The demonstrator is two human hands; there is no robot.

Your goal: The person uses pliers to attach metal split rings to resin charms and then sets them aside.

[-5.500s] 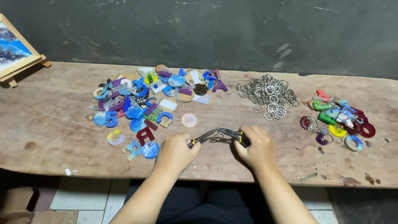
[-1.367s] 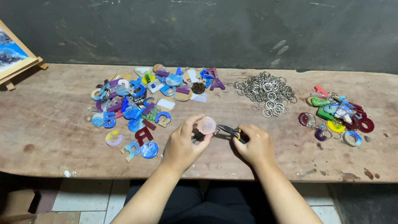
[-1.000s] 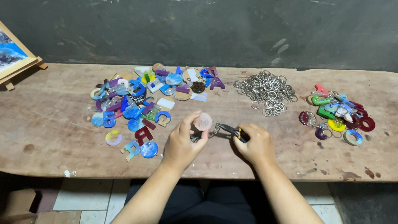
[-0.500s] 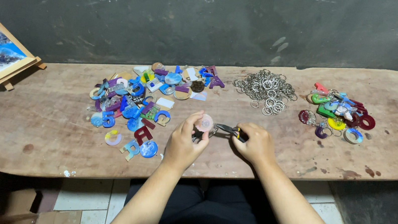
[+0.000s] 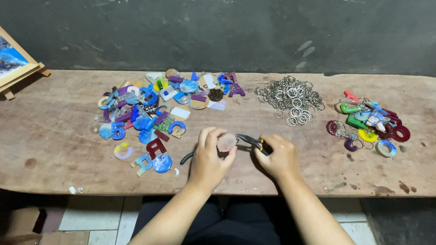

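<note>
A: Where is the pink disc (image 5: 226, 142)?

B: It is above the front part of the wooden bench (image 5: 32, 144), pinched between the fingertips of the left hand (image 5: 209, 160). The thumb is on the near side and the other fingers are on the far side, curled tightly around its edge.

A: And the right hand (image 5: 279, 158)?

B: It is clenched around the handles of the pliers (image 5: 253, 141). The dark tip of the pliers points left and touches the right edge of the disc.

A: What lies near them?

B: A heap of colourful letter pieces (image 5: 158, 109) is just left of the hands. A pile of metal rings (image 5: 290, 98) is behind them, and finished keychains (image 5: 370, 127) lie further right.
</note>
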